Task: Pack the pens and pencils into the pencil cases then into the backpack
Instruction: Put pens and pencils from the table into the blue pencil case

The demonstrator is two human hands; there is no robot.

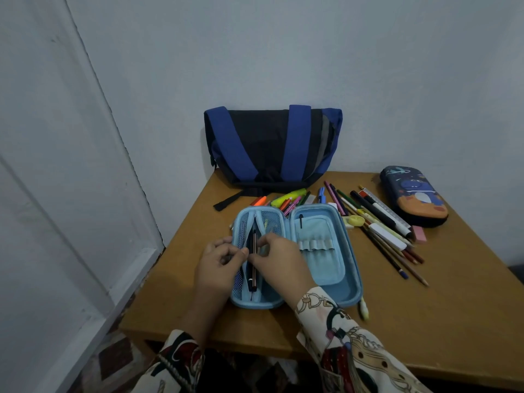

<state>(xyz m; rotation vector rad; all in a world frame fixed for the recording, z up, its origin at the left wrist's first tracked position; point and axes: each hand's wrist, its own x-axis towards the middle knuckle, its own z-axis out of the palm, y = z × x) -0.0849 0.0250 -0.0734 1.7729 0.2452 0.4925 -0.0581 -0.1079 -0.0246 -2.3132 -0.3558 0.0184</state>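
Blue pencil case (323, 251) open; both hands' fingers (256, 258) pinching mesh pocket (241, 231) holding pens (253, 262).

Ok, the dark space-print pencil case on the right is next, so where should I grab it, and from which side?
Probably across the narrow width of the dark pencil case, at its middle, from above. It lies flat and closed near the table's right edge, with its long axis running away from you. A ruler and pink eraser crowd its left side, so lift it straight up.
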